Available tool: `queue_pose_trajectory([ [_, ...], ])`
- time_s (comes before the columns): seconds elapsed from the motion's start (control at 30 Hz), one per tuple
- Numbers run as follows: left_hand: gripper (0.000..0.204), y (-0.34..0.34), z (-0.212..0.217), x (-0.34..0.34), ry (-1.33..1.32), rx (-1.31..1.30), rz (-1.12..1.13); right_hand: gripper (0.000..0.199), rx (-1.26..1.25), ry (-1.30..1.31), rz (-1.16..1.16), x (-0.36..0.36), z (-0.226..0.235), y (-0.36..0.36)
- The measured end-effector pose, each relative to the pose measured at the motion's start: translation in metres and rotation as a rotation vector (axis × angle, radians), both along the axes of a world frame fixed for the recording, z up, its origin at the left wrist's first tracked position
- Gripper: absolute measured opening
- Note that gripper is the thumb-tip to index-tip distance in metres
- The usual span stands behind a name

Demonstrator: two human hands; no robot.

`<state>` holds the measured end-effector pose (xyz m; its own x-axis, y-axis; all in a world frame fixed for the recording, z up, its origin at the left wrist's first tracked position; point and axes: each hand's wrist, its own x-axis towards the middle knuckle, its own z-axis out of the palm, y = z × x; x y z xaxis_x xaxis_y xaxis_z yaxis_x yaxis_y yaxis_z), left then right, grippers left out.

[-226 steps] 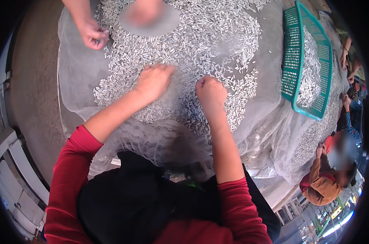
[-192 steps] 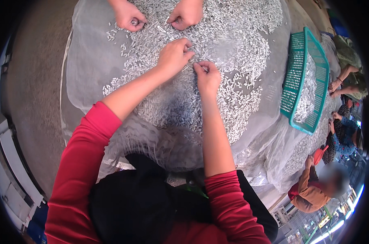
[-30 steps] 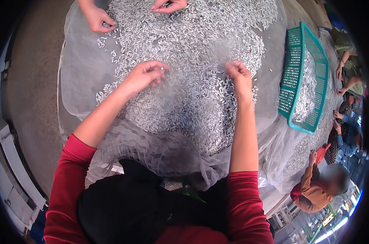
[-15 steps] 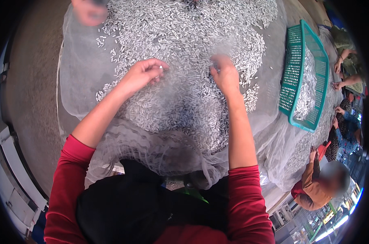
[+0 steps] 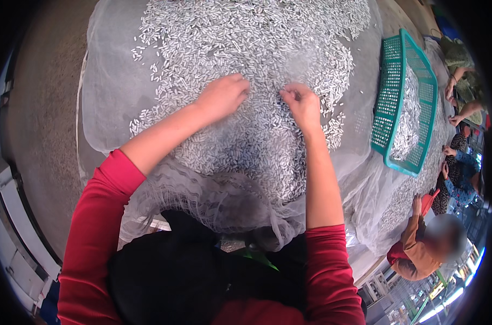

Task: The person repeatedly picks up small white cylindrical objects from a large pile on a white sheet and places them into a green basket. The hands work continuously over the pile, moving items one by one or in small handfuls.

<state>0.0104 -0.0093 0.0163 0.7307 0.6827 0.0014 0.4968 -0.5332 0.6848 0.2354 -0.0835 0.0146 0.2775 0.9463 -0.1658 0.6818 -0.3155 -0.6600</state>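
A wide layer of small silvery-white oblong pieces (image 5: 246, 130), seed-like in shape, lies on a pale mesh net (image 5: 113, 81). My left hand (image 5: 224, 96) is over the middle of the layer, back up, with its fingers bent together and tips low at the pieces. Whatever may be in those fingertips is hidden. To its right, my right hand (image 5: 303, 104) is pinched, thumb against forefinger, just over the pieces. Anything inside that pinch is too small to make out.
At the right a green plastic basket (image 5: 387, 103) holds many of the same pale pieces. Bunched netting (image 5: 224, 195) hangs at the near edge, by my body. Farther right, several people work along a surface, one with a red scoop-like thing (image 5: 429, 201).
My left hand has moved right, toward my right hand; a small white piece showed at its fingertips before. My right hand has shifted slightly nearer. Another person's hand at the upper left has gone.
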Motion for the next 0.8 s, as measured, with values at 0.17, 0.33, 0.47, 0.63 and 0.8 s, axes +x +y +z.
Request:
queue_pose_trajectory([
  [0.17, 0.008, 0.001, -0.003, 0.006, 0.142, 0.184, -0.112, 0.015, -0.112, 1.084, -0.299, 0.016, 0.014, -0.012],
  [0.33, 0.008, 0.009, 0.002, 0.000, 0.075, -0.002, -0.162, 0.012, -0.055, 1.270, -0.239, 0.014, 0.016, -0.011],
  [0.47, 0.011, 0.027, 0.017, -0.015, -0.056, -0.798, 0.003, 0.016, -0.090, 1.139, -0.287, 0.003, 0.013, 0.010],
  [0.63, 0.030, 0.045, 0.027, -0.036, -0.516, -1.437, 0.111, 0.020, 0.035, 0.173, -0.048, -0.008, 0.006, 0.052],
  [0.8, 0.020, 0.067, 0.014, -0.038, -0.577, -1.268, 0.268, 0.023, 0.096, -0.338, 0.266, -0.017, 0.003, 0.077],
])
